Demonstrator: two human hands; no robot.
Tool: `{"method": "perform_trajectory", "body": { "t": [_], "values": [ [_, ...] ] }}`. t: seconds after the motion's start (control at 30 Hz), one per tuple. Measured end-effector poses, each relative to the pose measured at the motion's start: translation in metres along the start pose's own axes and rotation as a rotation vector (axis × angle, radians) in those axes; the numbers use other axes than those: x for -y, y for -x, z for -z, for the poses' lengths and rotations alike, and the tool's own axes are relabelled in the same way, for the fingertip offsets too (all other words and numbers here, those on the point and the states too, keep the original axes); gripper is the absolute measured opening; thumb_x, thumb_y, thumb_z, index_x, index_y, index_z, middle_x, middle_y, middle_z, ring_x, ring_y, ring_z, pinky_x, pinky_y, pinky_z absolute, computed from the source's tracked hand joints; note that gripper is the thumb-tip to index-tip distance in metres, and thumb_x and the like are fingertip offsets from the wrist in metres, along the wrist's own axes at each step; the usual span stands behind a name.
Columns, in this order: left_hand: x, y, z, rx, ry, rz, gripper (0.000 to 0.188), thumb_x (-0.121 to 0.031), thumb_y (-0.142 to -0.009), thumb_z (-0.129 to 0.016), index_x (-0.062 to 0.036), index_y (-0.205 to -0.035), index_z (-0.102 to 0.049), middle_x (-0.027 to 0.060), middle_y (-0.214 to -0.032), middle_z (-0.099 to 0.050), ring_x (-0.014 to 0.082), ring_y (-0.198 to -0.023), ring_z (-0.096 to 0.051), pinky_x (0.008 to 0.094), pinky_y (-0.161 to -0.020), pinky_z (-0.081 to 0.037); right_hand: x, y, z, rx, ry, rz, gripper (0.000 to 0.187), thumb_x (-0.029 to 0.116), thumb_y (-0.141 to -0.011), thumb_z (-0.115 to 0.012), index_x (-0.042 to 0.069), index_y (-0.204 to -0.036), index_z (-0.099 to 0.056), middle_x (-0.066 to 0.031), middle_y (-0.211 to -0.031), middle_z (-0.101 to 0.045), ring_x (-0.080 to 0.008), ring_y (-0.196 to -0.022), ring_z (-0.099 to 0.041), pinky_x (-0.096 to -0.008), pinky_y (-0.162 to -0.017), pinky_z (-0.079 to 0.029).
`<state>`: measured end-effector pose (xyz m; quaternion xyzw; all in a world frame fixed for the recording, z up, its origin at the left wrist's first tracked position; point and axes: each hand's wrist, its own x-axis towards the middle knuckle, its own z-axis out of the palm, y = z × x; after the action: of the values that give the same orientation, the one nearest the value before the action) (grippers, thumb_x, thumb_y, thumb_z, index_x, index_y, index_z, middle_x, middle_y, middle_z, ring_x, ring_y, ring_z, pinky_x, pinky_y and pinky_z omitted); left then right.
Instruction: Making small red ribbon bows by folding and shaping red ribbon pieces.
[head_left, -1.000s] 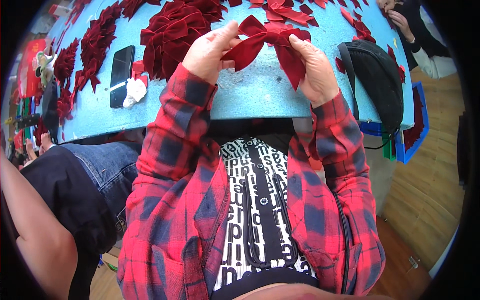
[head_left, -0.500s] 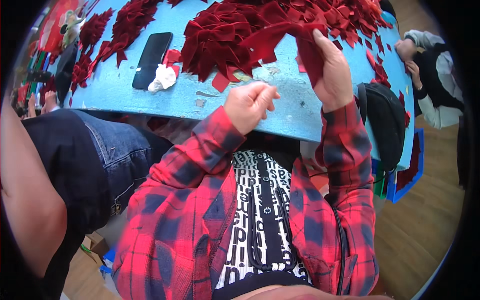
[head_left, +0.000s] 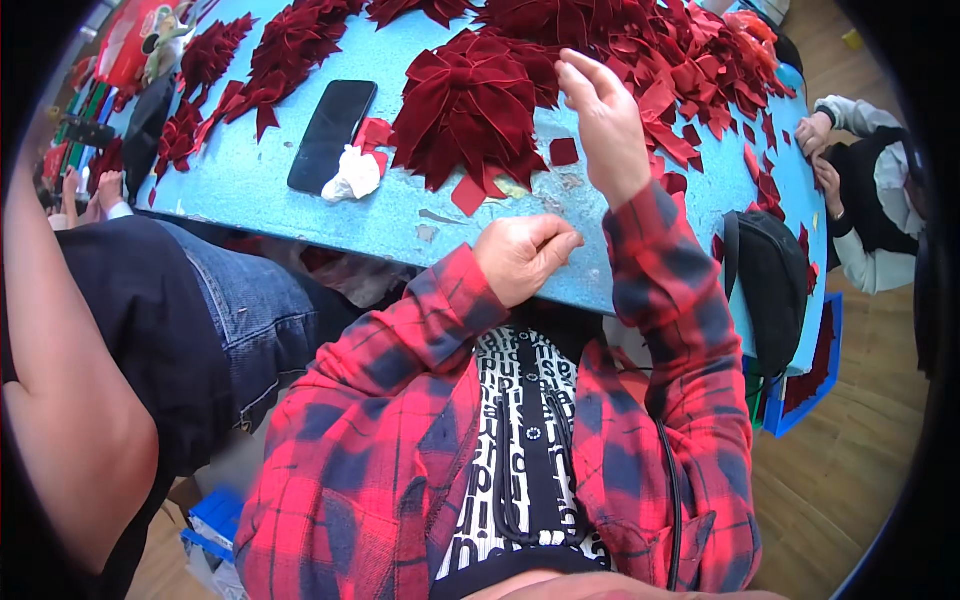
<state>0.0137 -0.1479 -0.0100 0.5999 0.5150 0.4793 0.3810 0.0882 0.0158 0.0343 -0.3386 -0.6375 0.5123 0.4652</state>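
A heap of dark red velvet bows (head_left: pixel 468 105) lies on the light blue table before me. At the heap's right side, my right hand (head_left: pixel 608 128) is raised with its fingers stretched out and slightly apart, and nothing shows in it. My left hand (head_left: pixel 522 258) is closed over the table's near edge, thumb pressed against the curled fingers. Whatever it may hold is hidden. Between the hands and the heap lies a small dark red fabric square (head_left: pixel 564 152), and another red square (head_left: pixel 468 196) sits at the heap's near edge.
Left of the heap are a black phone (head_left: pixel 333 135) and crumpled white tissue (head_left: pixel 352 174). Loose red pieces (head_left: pixel 690 75) spread over the far right. A black bag (head_left: pixel 765 285) rests at the right edge near a blue crate (head_left: pixel 822 350). People work on both sides.
The red velvet piece has left my right hand, which has moved left toward the heap and opened. My left hand stays closed. The whole view has shifted slightly.
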Motion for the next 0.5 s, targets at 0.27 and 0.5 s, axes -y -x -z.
{"method": "perform_trajectory", "body": {
  "t": [0.27,0.5],
  "values": [
    [-0.038,-0.012,0.009,0.056,0.132,-0.079,0.017,-0.014,-0.099,-0.060,-0.0007,-0.097,-0.071,0.0053,-0.077,-0.070,0.0104,-0.069,-0.064,0.0257,-0.062,-0.050,-0.021,0.058,0.058,-0.080,-0.012,-0.126,0.031,0.021,-0.101,-0.060,0.003,-0.126,-0.063,-0.0018,-0.104,-0.068,-0.0048,-0.082,-0.058,-0.0207,-0.068,-0.048],
    [-0.089,-0.035,0.026,0.169,0.201,-0.568,0.022,-0.023,-0.096,-0.064,-0.0017,-0.097,-0.069,0.0085,-0.077,-0.070,0.0190,-0.068,-0.067,0.0295,-0.060,-0.050,-0.041,0.068,0.069,-0.135,-0.108,-0.154,0.024,0.017,-0.103,-0.058,0.003,-0.120,-0.066,-0.0012,-0.091,-0.068,-0.0031,-0.070,-0.055,-0.0188,-0.062,-0.046]
  ]
}}
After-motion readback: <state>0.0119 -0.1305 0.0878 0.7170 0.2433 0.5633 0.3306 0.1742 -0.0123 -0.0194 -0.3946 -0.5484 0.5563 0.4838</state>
